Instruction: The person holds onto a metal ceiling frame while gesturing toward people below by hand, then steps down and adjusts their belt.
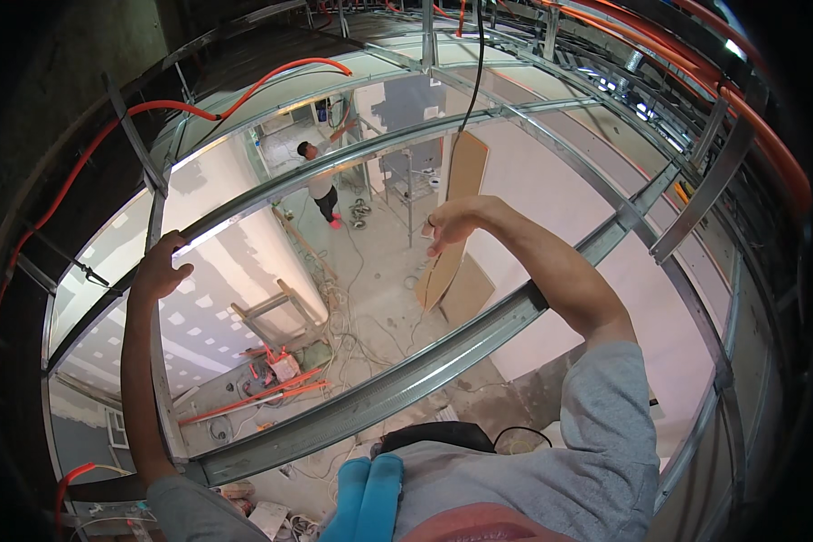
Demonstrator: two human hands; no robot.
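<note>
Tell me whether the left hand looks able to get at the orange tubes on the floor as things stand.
Probably not: the left hand is up at the curved metal bar, while the orange tubes lie on the floor, seemingly well below the overhead framing and out of arm's reach.

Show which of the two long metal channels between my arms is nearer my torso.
The lower channel, crossing ahead of your grey shirt and behind your right forearm; the upper channel arcs farther out, by your left hand.

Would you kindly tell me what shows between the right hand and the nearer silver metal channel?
In the head view, flat brown boards and grey concrete floor show between the right hand and that channel.
</note>
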